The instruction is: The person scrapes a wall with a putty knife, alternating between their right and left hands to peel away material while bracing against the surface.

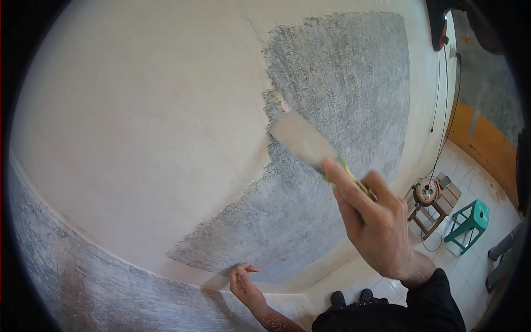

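Observation:
My right hand (376, 227) is closed around the yellow-green handle of a putty knife (301, 138). Its wide, pale blade lies over the left edge of a rough grey patch (337, 72), where this borders the smooth cream coating on the wall (144, 110). A small pale chip of surface shows just above the blade's corner. Lower down, my left hand (243, 285) is near the bottom of the grey patch, its fingers loosely bent and nothing visible in them. Fine pale specks dot the left forearm.
An orange cable reel (426, 191) sits on a wooden stool (449, 200), beside a green plastic stool (469, 224). Black cords (442, 110) hang along the wall at the right. Another person's legs (503, 246) show at the right edge. Grey scraped wall (110, 282) continues at lower left.

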A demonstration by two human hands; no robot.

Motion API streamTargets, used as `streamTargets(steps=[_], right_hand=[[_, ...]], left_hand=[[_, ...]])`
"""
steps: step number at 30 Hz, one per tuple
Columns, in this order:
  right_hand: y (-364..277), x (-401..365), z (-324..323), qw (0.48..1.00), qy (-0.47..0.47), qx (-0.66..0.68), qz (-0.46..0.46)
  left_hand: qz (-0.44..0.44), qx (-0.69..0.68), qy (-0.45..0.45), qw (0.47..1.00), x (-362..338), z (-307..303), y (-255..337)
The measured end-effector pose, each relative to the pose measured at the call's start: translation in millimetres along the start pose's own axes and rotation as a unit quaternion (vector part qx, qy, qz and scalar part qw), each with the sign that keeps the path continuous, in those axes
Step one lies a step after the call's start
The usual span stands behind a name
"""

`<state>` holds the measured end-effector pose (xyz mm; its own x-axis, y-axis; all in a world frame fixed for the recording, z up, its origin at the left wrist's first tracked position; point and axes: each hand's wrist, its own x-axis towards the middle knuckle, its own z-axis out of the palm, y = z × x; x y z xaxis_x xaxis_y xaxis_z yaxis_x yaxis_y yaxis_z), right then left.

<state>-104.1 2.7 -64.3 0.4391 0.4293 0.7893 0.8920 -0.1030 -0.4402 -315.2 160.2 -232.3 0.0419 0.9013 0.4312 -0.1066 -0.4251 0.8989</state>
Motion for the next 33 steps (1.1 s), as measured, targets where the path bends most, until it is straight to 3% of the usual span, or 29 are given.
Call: streamTargets(steps=[10, 13, 33], right_hand=[[-9.5, -5.2, -2.8, 0.998, -0.028, -0.024, 0.051], [-13.1, 16.1, -3.6, 1.0, 0.018, -0.007, 0.019], [-7.9, 17.4, -6.7, 1.0, 0.008, -0.011, -0.018]], left_hand=[[0.013, -0.01, -0.023, 1.0, 2.3, -9.2, -7.9], [0.032, 0.025, -0.033, 0.999, 1.4, -6.4, -6.1], [-0.001, 0.001, -0.016, 1.0, 9.9, -10.4, -11.5]])
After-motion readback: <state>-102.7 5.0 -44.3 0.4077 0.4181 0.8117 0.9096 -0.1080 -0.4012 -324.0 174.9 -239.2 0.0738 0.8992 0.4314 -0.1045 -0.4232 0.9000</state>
